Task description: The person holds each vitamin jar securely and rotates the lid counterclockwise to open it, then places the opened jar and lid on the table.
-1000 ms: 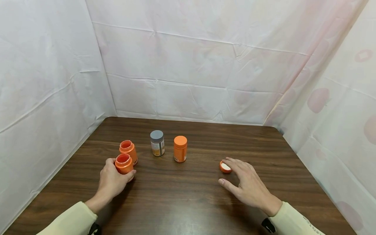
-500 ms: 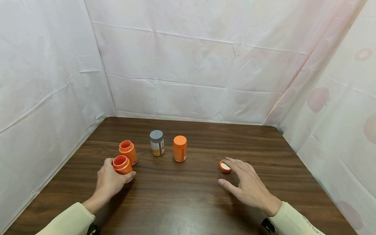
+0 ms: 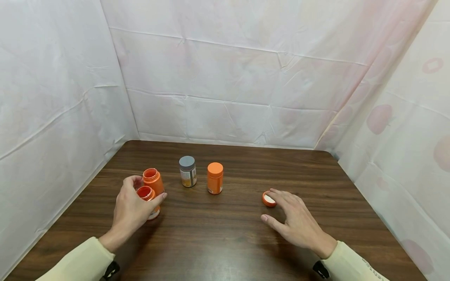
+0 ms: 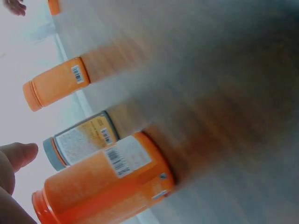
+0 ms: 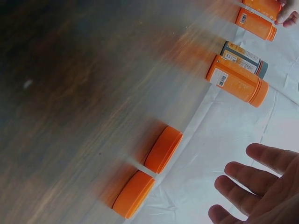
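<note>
Two uncapped orange jars stand upright, one behind the other, at the left of the head view: the front jar point(image 3: 145, 192) and the back jar point(image 3: 156, 182). My left hand point(image 3: 131, 210) is spread around the front jar and partly covers it. In the left wrist view the thumb point(image 4: 21, 155) is apart from a capless orange jar point(image 4: 105, 182). On the right, my right hand point(image 3: 299, 222) hovers with loose fingers over an upturned orange cap point(image 3: 268, 200) with a white inside. The right wrist view reveals a second cap point(image 5: 134, 194) beside the first; fingers hide it from the head camera.
A grey-lidded jar point(image 3: 188, 176) and a capped orange jar point(image 3: 215, 181) stand mid-left on the dark wooden table point(image 3: 225, 242). White sheeting point(image 3: 225, 78) hangs behind the table and along both sides.
The left hand has let go of the front jar, its fingers opening and lifting away. That jar has shifted slightly left and down onto the table. My right hand stays put.
</note>
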`<state>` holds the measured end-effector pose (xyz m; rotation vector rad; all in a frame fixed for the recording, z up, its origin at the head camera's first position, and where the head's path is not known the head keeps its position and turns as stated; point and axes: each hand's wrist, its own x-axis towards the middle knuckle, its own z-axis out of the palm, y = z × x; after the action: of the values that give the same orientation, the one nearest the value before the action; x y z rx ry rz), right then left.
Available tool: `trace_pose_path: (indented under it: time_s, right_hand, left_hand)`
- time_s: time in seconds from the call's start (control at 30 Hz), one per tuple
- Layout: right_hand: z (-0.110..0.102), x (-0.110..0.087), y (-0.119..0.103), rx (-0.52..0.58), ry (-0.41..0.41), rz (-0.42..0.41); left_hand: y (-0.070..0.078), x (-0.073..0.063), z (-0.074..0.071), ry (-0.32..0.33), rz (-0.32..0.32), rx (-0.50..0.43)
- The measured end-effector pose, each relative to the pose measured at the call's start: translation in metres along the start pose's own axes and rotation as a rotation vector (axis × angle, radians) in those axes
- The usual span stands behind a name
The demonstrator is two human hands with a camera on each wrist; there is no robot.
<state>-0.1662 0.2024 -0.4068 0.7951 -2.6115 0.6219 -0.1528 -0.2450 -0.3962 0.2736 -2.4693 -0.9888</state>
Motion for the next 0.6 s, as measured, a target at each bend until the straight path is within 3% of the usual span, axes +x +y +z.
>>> trace_pose_path:
  time_s: [0.17,0.47,0.6]
  right_hand:
    - [0.000,0.000,0.000,0.002,0.002,-0.003]
    - [0.001,0.000,0.000,0.010,0.005,0.002]
    - [0.000,0.000,0.000,0.012,0.004,0.000]
  left_hand:
    - [0.012,0.000,0.000,0.022,0.067,-0.007]
    - [0.029,-0.004,0.015,0.053,0.211,-0.066]
    - [0.035,-0.004,0.021,0.055,0.237,-0.084]
